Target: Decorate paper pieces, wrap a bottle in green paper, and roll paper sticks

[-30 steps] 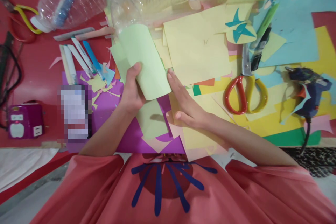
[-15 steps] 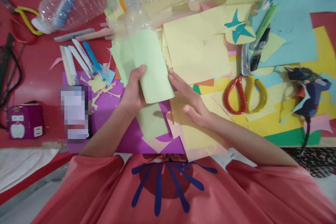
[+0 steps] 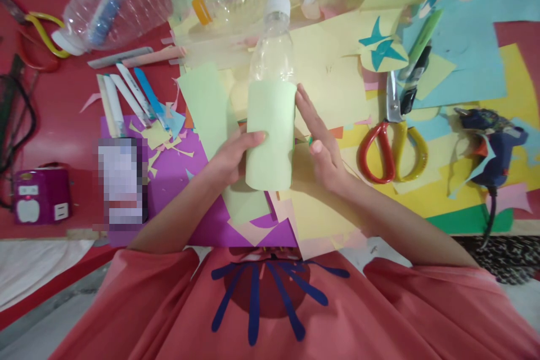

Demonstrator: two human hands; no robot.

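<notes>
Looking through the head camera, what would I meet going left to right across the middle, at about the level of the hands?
Purple box, phone, left hand, paper-wrapped bottle, right hand, scissors, blue corded tool.

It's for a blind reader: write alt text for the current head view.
A left hand holds a clear, white-capped bottle wrapped in pale green paper, while the right hand is open at its side. Around them on a red table lie coloured paper sheets, with pens to the left and scissors and a blue corded tool to the right.
</notes>
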